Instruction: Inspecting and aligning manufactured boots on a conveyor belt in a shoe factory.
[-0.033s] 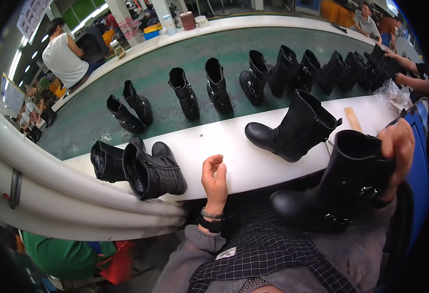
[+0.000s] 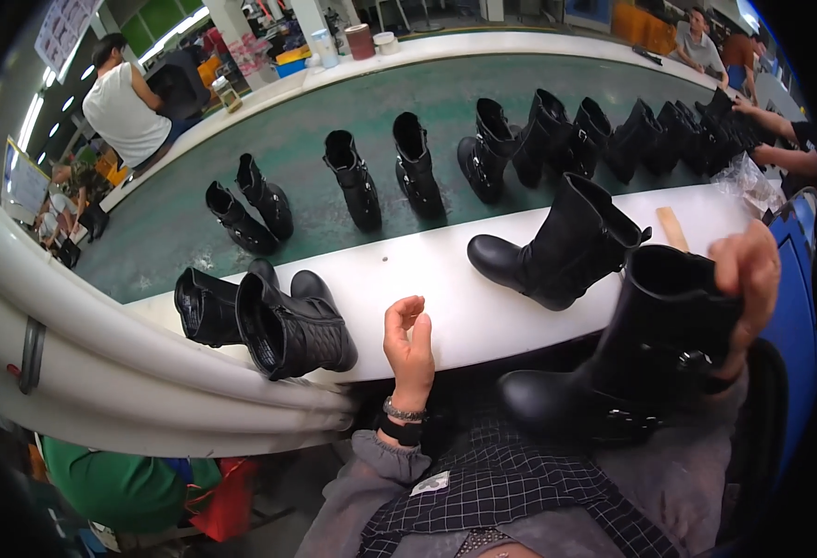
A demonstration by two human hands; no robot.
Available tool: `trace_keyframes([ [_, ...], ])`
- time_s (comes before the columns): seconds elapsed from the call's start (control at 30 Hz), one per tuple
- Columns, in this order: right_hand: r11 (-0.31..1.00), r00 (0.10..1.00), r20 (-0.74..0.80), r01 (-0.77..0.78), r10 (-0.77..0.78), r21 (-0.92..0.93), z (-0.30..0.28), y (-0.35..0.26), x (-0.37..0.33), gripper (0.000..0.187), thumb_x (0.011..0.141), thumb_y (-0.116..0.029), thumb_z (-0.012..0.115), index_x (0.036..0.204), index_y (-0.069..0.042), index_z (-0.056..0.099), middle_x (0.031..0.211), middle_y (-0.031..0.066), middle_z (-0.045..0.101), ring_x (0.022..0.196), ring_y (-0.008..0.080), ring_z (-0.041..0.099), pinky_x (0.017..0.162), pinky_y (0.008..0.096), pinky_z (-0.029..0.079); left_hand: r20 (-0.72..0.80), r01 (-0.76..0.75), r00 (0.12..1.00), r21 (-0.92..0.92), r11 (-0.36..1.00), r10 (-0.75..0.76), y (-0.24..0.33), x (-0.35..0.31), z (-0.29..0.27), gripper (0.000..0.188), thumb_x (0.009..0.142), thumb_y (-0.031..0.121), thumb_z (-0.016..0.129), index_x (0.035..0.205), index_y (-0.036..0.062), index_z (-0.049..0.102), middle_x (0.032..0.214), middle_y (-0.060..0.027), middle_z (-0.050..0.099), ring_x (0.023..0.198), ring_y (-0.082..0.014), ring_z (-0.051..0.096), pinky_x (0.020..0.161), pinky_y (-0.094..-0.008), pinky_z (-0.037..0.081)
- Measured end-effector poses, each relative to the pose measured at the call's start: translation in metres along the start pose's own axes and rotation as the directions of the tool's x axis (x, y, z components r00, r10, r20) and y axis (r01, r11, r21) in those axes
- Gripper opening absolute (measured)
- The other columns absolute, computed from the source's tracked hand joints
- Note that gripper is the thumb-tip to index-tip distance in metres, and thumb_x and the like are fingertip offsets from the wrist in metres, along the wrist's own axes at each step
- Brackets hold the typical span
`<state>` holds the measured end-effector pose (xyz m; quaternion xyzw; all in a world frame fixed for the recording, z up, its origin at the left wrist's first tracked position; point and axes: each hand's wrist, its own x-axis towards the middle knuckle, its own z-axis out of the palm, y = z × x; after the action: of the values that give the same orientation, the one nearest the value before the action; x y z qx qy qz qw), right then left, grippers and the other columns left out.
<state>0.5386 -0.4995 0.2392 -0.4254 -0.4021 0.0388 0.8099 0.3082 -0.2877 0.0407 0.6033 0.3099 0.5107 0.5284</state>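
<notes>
My right hand [image 2: 752,279] grips a black buckled boot [image 2: 659,325] by the back of its shaft, holding it upright over my lap with the toe pointing left. Part of that hand is behind the boot. Near the front edge of the white bench, my left hand [image 2: 410,349] is raised with fingers loosely curved, the thumb apart and nothing in it. A second black boot [image 2: 562,246] stands on the bench just beyond the held one. Left of my left hand is a pair of black boots with a quilted shaft [image 2: 311,339], their openings toward me.
Several black boots [image 2: 413,167] stand along the green belt [image 2: 315,237] behind the white bench [image 2: 399,279]. At the right are a tan strip [image 2: 670,228], crumpled clear plastic [image 2: 750,184] and another person's arms [image 2: 790,139]. A curved pale guard [image 2: 148,344] borders the left.
My right hand and the held boot have shifted slightly to the left. My left hand and the standing boots are in nearly the same places.
</notes>
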Motion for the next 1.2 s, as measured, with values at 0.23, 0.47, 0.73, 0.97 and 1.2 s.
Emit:
trace_keyframes([
  [0.23, 0.747, 0.800, 0.248, 0.599, -0.545, -0.289, 0.069, 0.074, -0.032, 0.026, 0.089, -0.026, 0.049, 0.071, -0.008, 0.044, 0.058, 0.0027, 0.044, 0.051, 0.0157, 0.038, 0.052, 0.0329, 0.036, -0.014, -0.247, 0.968, 0.151, 0.957, 0.252, 0.041, -0.025, -0.003, 0.052, 0.080, 0.014, 0.064, 0.125, -0.0050, 0.046, 0.120, -0.0176, 0.055, 0.113, -0.0266, 0.051, 0.100, -0.0381, 0.038],
  [0.47, 0.957, 0.902, 0.355, 0.284, -0.246, -0.059, 0.046, 0.097, -0.100, 0.070, 0.068, -0.052, 0.082, 0.106, -0.002, 0.052, 0.116, 0.0191, 0.053, 0.075, 0.0189, 0.054, 0.062, 0.0279, 0.045, 0.432, -0.421, 0.866, 0.356, 0.835, 0.252, 0.050, -0.060, 0.041, 0.118, 0.061, 0.039, 0.086, 0.144, -0.0065, 0.016, 0.145, -0.0257, 0.022, 0.134, -0.0370, 0.028, 0.109, -0.0441, 0.028],
  [0.73, 0.942, 0.966, -0.174, -0.229, 0.190, -0.246, -0.031, 0.124, -0.110, 0.067, 0.085, -0.025, 0.055, 0.140, 0.004, 0.030, 0.139, 0.0156, 0.038, 0.120, 0.0268, 0.044, 0.100, 0.0409, 0.038, 0.287, -0.386, 0.913, 0.377, 0.842, 0.290, 0.010, -0.050, 0.083, 0.117, 0.058, 0.024, 0.088, 0.146, -0.0030, 0.015, 0.146, -0.0299, 0.020, 0.134, -0.0448, 0.025, 0.111, -0.0494, 0.024],
  [0.97, 0.835, 0.851, 0.249, -0.513, 0.463, 0.201, -0.019, 0.235, -0.096, 0.049, 0.101, -0.019, 0.040, 0.147, -0.003, 0.031, 0.147, 0.0103, 0.037, 0.134, 0.0197, 0.037, 0.112, 0.0345, 0.029, 0.298, -0.305, 0.930, 0.294, 0.906, 0.217, 0.010, -0.035, 0.069, 0.096, 0.059, 0.014, 0.079, 0.141, -0.0016, 0.032, 0.138, -0.0222, 0.041, 0.128, -0.0387, 0.039, 0.108, -0.0447, 0.031],
  [1.2, 0.552, 0.307, 0.715, -0.823, 0.628, -0.131, 0.056, 0.194, -0.089, 0.060, 0.098, -0.036, 0.050, 0.147, -0.006, 0.034, 0.152, 0.0120, 0.032, 0.128, 0.0242, 0.045, 0.104, 0.0361, 0.041, -0.007, -0.277, 0.960, 0.153, 0.949, 0.281, 0.012, -0.034, -0.017, 0.047, 0.082, 0.009, 0.061, 0.125, -0.0075, 0.052, 0.124, -0.0160, 0.058, 0.114, -0.0263, 0.056, 0.101, -0.0354, 0.040],
])
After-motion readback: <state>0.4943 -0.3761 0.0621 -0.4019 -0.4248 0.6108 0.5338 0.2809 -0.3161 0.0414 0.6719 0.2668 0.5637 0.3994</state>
